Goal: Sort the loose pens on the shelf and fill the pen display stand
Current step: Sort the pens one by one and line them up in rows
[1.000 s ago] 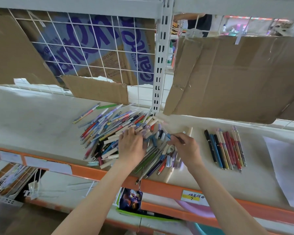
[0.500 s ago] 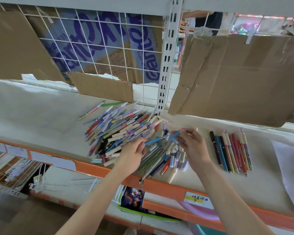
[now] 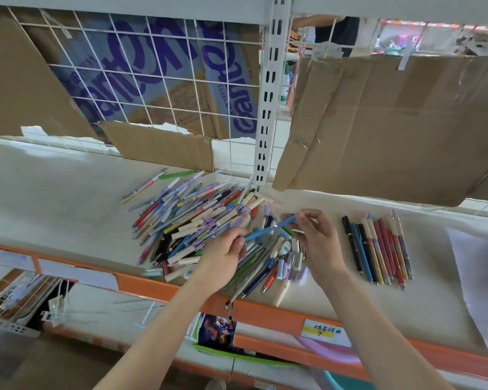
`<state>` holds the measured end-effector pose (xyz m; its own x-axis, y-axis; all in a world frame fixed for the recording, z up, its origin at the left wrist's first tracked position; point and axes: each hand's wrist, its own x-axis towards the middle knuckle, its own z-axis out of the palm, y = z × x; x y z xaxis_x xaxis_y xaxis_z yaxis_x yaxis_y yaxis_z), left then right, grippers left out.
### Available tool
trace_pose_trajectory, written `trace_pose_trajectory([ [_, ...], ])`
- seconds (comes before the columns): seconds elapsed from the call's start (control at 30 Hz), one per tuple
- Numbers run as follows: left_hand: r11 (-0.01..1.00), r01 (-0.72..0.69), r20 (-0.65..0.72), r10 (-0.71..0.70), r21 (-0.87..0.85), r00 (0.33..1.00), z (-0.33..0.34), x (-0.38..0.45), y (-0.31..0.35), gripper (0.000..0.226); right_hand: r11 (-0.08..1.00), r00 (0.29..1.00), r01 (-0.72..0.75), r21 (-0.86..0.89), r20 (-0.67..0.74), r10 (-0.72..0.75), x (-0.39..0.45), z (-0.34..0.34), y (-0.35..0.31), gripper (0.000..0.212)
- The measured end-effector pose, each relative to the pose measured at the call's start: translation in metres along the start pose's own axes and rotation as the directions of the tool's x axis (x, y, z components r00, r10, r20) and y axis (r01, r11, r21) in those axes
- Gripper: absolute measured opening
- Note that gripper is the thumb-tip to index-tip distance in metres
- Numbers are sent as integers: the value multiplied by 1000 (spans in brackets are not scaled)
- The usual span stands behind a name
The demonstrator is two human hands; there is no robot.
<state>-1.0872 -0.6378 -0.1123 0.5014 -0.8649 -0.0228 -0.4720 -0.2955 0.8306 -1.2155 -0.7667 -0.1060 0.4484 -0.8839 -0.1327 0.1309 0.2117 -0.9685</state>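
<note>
Both hands pinch one blue pen [image 3: 269, 228] above the pile [image 3: 197, 220]; left hand [image 3: 223, 257] at its near end, right hand [image 3: 316, 237] at the far end; lift clear, lay parallel in sorted row [image 3: 378, 249] on shelf [image 3: 54, 198]; stand not visible.

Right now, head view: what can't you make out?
- Display stand: not in frame.
- Pens low in the pile: covered by pens above and by the left hand.
- Print on the blue pen both hands hold: too small.
- Yellow tag writing: too small to read.
- White sheet: cut by the right edge.
- Right hand fingers: partly hidden by its back.
</note>
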Motion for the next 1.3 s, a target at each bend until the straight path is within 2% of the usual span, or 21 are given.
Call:
trace_pose_trajectory([
  [0.1,999,-43,48,43,-6,998,2,-1,4,17,999,999,17,-44,45,-15,-8,5,2,5],
  [0.2,996,-83,103,86,-28,991,2,-3,8,20,999,996,-20,27,87,17,-13,5,0,8],
  [0.27,987,-29,138,51,-158,989,3,-4,12,22,994,994,-33,101,110,21,-16,7,-2,13],
  [0.33,943,75,174,-18,-325,985,7,-5,19,25,991,997,-10,131,74,1,-17,11,-4,16],
  [0.4,891,129,155,-67,-435,986,15,-6,28,28,988,1000,21,154,15,-23,-18,16,-5,24],
  [0.43,892,117,111,-76,-437,991,21,-6,32,30,987,999,34,159,-1,-34,-17,18,-6,27],
  [0.57,974,7,-136,-38,-227,990,47,-8,36,31,989,998,59,133,-24,-56,-18,22,-5,33],
  [0.7,977,-30,-221,-17,-209,975,60,-11,37,29,997,997,76,27,-22,-75,-15,24,-10,27],
  [0.8,987,-73,-242,38,-140,970,53,2,44,32,989,989,140,-41,47,-138,-10,23,-19,10],
  [0.87,992,-97,-218,77,-82,973,45,11,46,29,978,977,189,-85,116,-179,-7,21,-22,13],
  [0.97,977,-184,-119,196,103,973,37,17,38,21,959,972,222,-175,123,-203,-4,16,-21,15],
  [1.03,925,-275,-33,294,262,955,31,15,30,20,927,975,222,-304,100,-201,0,9,-16,12],
  [1.1,877,-335,24,349,345,937,25,13,21,18,838,968,247,-487,96,-231,6,-3,-13,11],
  [1.17,854,-335,36,350,398,936,15,11,10,15,688,948,295,-663,111,-300,13,-17,-12,17],
  [1.23,852,-289,5,319,436,948,3,10,-1,11,566,933,306,-766,123,-338,21,-36,-13,23],
  [1.3,850,-223,-67,288,477,955,-9,12,-11,9,448,939,253,-857,106,-328,28,-55,-11,28],
])
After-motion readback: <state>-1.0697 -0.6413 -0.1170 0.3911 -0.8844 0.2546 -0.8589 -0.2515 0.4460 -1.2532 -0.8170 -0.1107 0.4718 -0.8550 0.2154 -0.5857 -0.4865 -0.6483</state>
